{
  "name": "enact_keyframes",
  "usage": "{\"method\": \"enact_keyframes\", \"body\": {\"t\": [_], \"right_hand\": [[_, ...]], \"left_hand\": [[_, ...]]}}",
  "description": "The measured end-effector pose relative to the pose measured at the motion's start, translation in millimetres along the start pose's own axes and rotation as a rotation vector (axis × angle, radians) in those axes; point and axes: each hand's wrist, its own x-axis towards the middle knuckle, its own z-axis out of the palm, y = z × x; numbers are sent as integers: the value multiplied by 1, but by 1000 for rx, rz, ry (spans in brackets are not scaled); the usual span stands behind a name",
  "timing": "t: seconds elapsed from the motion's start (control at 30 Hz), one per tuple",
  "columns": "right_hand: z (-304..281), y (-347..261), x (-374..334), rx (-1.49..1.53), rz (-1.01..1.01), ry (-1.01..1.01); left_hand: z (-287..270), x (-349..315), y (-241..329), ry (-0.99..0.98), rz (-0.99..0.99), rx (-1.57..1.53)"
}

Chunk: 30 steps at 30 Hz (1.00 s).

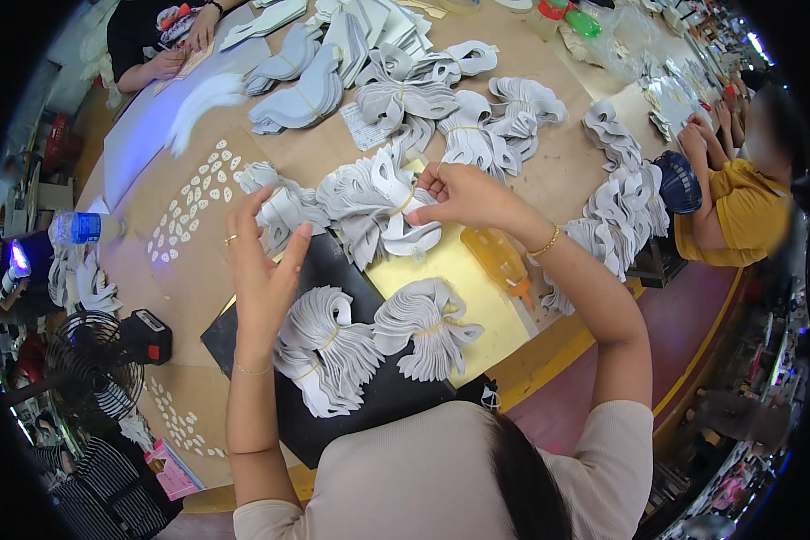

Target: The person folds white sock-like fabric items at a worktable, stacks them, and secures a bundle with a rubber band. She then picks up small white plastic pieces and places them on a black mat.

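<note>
My right hand pinches the top of a fanned bundle of grey-white cut shoe pieces, held by a rubber band, above the yellow board. My left hand is raised with fingers spread, holding nothing, right beside another banded bundle. Two more banded bundles lie nearer me on a black mat.
Many more grey bundles cover the brown table. An orange glue bottle lies by my right wrist. Small white cut pieces lie at left, with a water bottle and a fan. Other people work at top left and right.
</note>
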Motion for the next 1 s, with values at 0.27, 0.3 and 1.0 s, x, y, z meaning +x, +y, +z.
{"method": "enact_keyframes", "body": {"t": [0.27, 0.3, 1.0], "right_hand": [[-9, -14, -2, 33, 36, -56], [-9, -14, -2, 54, 36, -62], [-196, 43, -147, 93, 70, 654]], "left_hand": [[3, -6, 17, -62, 92, 34], [4, -7, 17, -65, 98, 41], [12, -13, 17, -164, 50, 11]]}}
